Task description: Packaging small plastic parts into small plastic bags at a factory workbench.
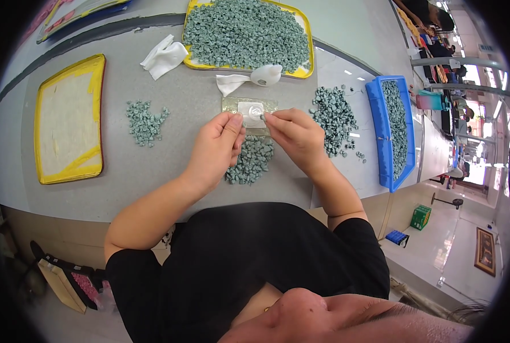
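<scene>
Together, left hand (217, 143) and right hand (298, 134) each pinch the small clear piece (253, 114) over the counter's (152, 166) near green pellet pile (252, 160).

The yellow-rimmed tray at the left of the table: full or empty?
Empty: the yellow-rimmed tray shows only its bare pale bottom, no green pieces inside.

Bare worktop (152, 166) lay open left of the hands; green pellet heaps (252, 160) crowded beneath and right, trays (97, 114) flanking.
</scene>
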A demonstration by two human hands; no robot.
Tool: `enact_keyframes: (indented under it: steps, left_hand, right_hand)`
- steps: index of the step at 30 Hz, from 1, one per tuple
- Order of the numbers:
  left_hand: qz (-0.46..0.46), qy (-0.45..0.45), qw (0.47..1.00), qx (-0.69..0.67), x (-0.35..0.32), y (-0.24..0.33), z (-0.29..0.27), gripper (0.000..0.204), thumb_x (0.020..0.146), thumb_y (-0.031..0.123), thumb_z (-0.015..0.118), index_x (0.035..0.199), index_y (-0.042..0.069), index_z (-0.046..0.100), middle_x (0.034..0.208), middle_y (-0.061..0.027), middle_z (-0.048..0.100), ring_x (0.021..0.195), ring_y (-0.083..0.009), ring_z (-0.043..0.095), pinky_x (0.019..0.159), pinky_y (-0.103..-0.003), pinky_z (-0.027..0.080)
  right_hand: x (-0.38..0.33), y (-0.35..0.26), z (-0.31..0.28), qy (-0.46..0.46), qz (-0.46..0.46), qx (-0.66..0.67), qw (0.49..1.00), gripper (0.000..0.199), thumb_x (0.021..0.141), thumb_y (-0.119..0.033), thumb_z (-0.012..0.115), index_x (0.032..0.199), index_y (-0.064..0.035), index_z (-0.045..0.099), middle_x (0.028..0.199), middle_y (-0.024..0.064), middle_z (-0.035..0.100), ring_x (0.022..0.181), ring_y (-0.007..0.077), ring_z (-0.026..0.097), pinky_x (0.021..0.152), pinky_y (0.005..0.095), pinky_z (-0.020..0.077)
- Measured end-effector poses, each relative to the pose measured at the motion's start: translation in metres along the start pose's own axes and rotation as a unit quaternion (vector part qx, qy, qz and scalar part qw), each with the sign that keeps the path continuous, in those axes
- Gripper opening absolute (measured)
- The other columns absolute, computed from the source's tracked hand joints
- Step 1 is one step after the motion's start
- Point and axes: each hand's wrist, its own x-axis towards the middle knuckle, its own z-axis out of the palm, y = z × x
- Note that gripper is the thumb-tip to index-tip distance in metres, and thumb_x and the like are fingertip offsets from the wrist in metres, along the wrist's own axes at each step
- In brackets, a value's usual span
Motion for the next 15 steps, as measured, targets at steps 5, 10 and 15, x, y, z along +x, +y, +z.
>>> enact_keyframes:
  steps: [5, 10, 15]
  left_hand:
    - [-0.015, -0.006, 1.000, -0.009, -0.002, -0.001, 0.002, 0.027, 0.097, 0.028, 0.043, 0.080, 0.007, 0.045, 0.060, 0.0038, 0.039, 0.046, -0.0032, 0.031, 0.038, -0.019, 0.023]
    - [-0.022, -0.043, 0.998, -0.044, -0.004, -0.002, 0.001, 0.028, 0.097, 0.029, 0.044, 0.079, 0.008, 0.045, 0.061, 0.0037, 0.039, 0.045, -0.0031, 0.030, 0.038, -0.019, 0.023]
    - [-0.027, -0.043, 0.998, -0.036, -0.005, -0.002, 0.001, 0.028, 0.097, 0.029, 0.044, 0.079, 0.008, 0.045, 0.061, 0.0036, 0.039, 0.046, -0.0031, 0.030, 0.038, -0.019, 0.022]
  right_hand:
    - [-0.003, -0.009, 0.002, 0.013, 0.141, 0.211, 0.967, 0.014, 0.076, 0.004, 0.067, 0.090, 0.0024, 0.065, 0.086, 0.0074, 0.061, 0.066, 0.0111, 0.057, 0.058, 0.0216, 0.0456]
    - [-0.002, -0.019, 0.004, 0.012, 0.313, 0.424, 0.850, 0.007, 0.079, 0.004, 0.065, 0.086, 0.0064, 0.063, 0.085, 0.0089, 0.060, 0.068, 0.0103, 0.057, 0.058, 0.0201, 0.0449]
    - [-0.007, -0.015, 0.011, 0.027, 0.252, 0.375, 0.892, 0.011, 0.077, -0.001, 0.068, 0.087, 0.0019, 0.066, 0.082, 0.0067, 0.063, 0.070, 0.0099, 0.058, 0.059, 0.0215, 0.0457]
